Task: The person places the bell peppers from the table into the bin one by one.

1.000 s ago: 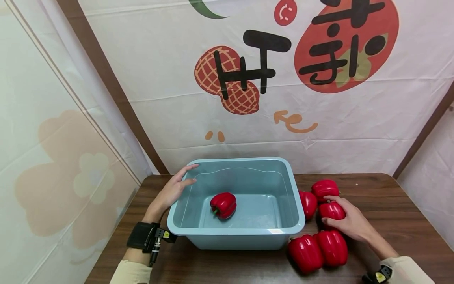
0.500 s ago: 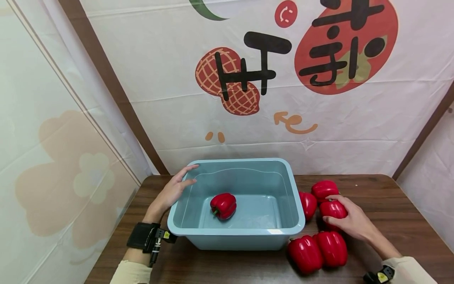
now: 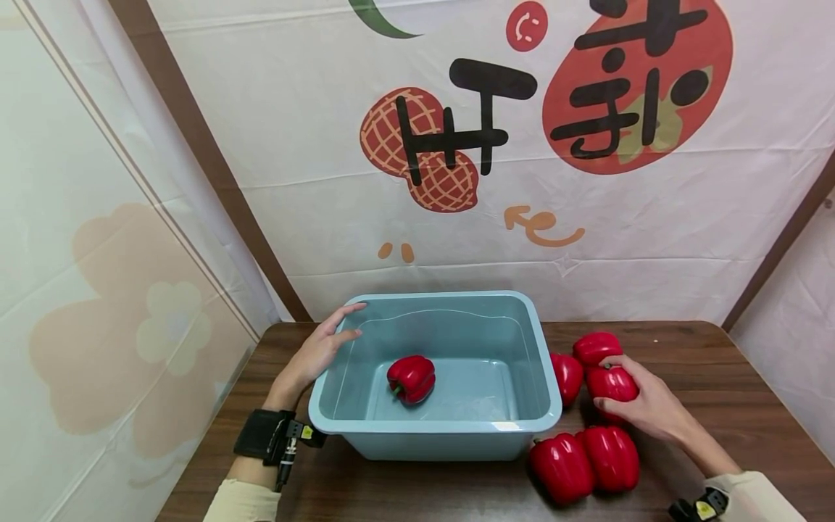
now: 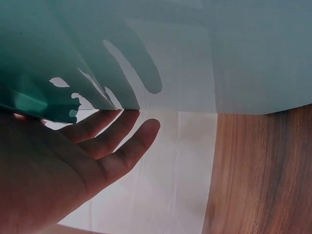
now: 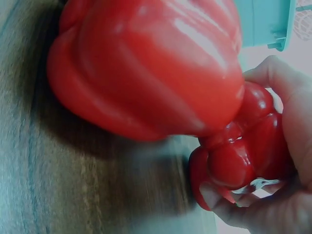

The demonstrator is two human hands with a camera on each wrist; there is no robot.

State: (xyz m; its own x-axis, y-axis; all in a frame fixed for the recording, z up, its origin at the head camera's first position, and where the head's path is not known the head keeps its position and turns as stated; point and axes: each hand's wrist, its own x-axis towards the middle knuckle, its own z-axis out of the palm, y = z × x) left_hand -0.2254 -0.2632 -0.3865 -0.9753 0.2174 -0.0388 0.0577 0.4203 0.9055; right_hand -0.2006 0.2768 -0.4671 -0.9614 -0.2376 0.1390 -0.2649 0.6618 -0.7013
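Observation:
In the head view my left hand (image 3: 320,351) rests at the left rim of a light blue plastic bin (image 3: 457,426), index finger and thumb over the edge. Its other fingers lie against the outer wall in the left wrist view, fairly straight. Inside the bin sits a red bell pepper (image 3: 411,378) with a green stem. To the bin's right, my right hand (image 3: 652,406) grips another red bell pepper (image 3: 615,386), thumb on the near side and fingers on the far side. In the right wrist view this gripped pepper (image 5: 231,168) is partly covered by a nearer pepper (image 5: 151,68).
Around the right hand lie several more red bell peppers: one behind (image 3: 596,348), one against the bin's right side (image 3: 566,377), and two in front, a left one (image 3: 562,467) and a right one (image 3: 609,457). The wooden table (image 3: 417,489) backs onto a printed white cloth (image 3: 313,217).
The right hand's thumb and fingers have settled round the pepper, which has shifted very slightly rightward and nearer. The left hand and bin stay put.

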